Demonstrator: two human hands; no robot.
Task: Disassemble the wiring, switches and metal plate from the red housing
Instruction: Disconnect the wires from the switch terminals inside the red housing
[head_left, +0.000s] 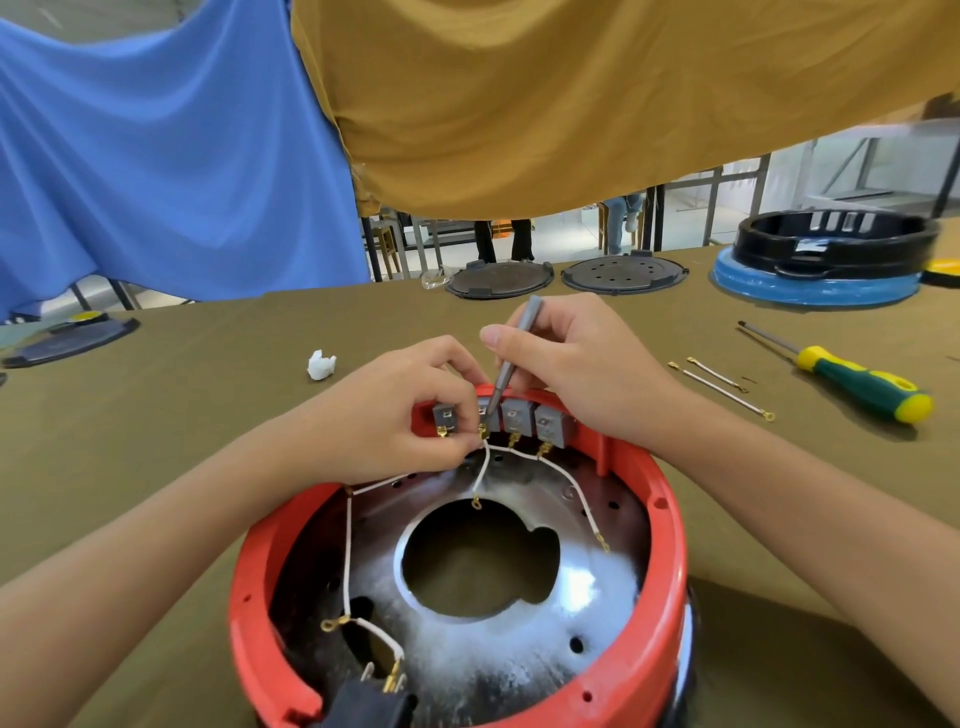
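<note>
Head view: round glossy red housing, 4 boxy grey switches.

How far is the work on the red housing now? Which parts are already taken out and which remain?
Done: two loose wires lie on the table beside the screwdriver. In hand: the right hand works a grey tool at the second switch, while the left hand pinches its wire terminal. Left: four switches, several white wires and the metal plate remain in the red housing.
</note>
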